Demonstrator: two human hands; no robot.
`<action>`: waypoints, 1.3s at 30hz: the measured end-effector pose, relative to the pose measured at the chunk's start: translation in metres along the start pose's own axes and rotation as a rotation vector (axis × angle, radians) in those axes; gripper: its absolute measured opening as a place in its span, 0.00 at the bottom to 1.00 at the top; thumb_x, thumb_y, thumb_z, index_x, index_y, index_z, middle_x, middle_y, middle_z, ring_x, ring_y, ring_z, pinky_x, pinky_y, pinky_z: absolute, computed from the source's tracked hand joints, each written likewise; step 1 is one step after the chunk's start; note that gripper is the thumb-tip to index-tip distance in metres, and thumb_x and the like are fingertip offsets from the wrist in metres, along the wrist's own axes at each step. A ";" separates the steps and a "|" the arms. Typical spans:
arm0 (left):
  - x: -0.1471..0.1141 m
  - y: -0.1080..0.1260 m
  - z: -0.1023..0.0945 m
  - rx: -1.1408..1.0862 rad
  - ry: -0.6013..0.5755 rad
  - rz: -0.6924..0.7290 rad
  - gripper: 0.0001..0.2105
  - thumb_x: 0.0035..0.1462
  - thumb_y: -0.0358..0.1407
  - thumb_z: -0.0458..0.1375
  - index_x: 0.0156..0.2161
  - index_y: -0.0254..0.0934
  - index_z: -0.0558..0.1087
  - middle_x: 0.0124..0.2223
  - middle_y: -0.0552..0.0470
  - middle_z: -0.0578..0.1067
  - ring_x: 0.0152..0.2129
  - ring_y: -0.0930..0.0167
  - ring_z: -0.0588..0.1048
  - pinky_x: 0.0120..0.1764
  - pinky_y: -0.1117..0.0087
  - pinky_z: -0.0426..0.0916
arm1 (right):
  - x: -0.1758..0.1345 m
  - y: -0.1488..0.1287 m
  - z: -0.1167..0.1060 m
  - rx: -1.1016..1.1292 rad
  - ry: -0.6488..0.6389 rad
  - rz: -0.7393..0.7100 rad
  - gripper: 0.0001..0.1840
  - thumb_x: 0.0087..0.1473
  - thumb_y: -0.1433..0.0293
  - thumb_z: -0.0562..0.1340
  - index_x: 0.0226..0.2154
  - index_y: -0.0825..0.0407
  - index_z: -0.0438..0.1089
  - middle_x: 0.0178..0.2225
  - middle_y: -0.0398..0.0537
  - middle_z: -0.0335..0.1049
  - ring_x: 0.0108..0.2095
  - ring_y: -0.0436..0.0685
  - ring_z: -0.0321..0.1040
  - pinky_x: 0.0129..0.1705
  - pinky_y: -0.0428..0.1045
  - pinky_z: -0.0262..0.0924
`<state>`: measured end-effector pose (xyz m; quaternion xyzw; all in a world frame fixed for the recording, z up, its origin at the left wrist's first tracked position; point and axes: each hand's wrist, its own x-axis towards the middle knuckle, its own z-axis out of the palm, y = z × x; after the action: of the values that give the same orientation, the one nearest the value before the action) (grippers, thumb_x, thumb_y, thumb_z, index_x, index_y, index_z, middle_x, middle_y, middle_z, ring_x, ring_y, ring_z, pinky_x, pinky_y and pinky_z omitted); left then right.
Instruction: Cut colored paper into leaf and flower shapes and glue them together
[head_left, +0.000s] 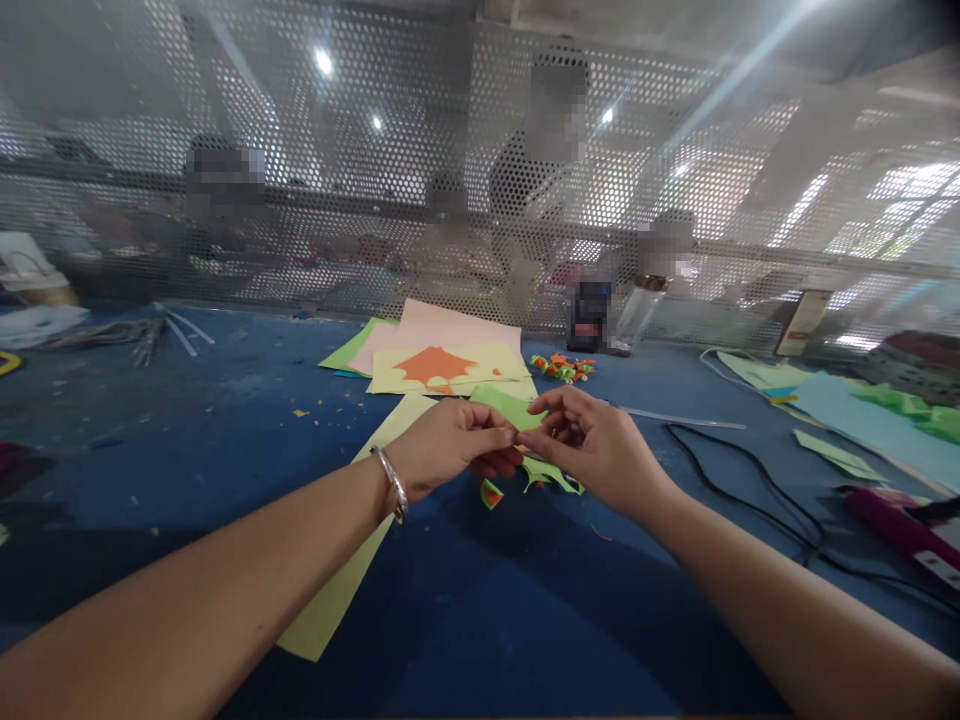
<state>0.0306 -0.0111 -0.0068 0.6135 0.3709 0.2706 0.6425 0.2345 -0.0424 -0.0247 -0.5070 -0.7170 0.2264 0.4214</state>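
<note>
I work with both hands close together over the blue tabletop (525, 620), and I take my clock from the spot where the fingertips meet. My left hand (450, 440) comes in from eight o'clock, a silver bracelet (394, 485) at its wrist; the thumb lies along the curled index finger, so the spread is narrow. My right hand (592, 440) comes in from four o'clock, thumb tip almost against the left thumb, index finger lifted a little off it, the others curled. A small orange paper bit (523, 449) shows right at the fingertips; I cannot tell which hand grips it, or if both do.

Just beyond, at twelve, lies a green sheet (506, 405). A cut green scrap (551, 475) sits close in, between four and five o'clock, and a small green-and-orange piece (491, 494) rests on the table at seven. At one o'clock I have a heap of similar pieces (564, 369). Towards eleven there is a stack of paper with a pink sheet (457, 325), a pale yellow sheet (386, 375) and a jagged orange shape (435, 366) on top. A long yellow strip (330, 595) runs out towards eight; a black cable (739, 495) loops between three and four.
</note>
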 end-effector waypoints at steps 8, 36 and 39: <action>0.001 -0.001 -0.002 -0.017 -0.028 0.002 0.09 0.60 0.38 0.64 0.33 0.33 0.76 0.34 0.48 0.81 0.29 0.73 0.79 0.36 0.71 0.71 | -0.002 -0.006 -0.001 -0.056 -0.040 -0.089 0.09 0.59 0.63 0.64 0.33 0.52 0.72 0.25 0.41 0.70 0.25 0.49 0.65 0.27 0.45 0.58; 0.002 -0.006 0.001 0.190 -0.004 0.124 0.09 0.55 0.37 0.65 0.31 0.32 0.74 0.30 0.49 0.78 0.26 0.71 0.79 0.34 0.68 0.76 | -0.004 -0.008 -0.003 -0.102 -0.053 -0.067 0.10 0.60 0.63 0.62 0.31 0.51 0.74 0.25 0.42 0.71 0.25 0.50 0.63 0.27 0.46 0.55; 0.003 -0.007 0.001 0.191 -0.003 0.124 0.08 0.57 0.36 0.64 0.32 0.32 0.75 0.29 0.50 0.78 0.26 0.71 0.80 0.33 0.69 0.76 | -0.004 -0.007 -0.003 -0.096 -0.065 -0.069 0.10 0.60 0.64 0.62 0.32 0.51 0.74 0.25 0.42 0.71 0.25 0.50 0.64 0.27 0.46 0.55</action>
<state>0.0324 -0.0094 -0.0139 0.6941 0.3553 0.2720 0.5638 0.2338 -0.0494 -0.0189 -0.4940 -0.7573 0.1935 0.3809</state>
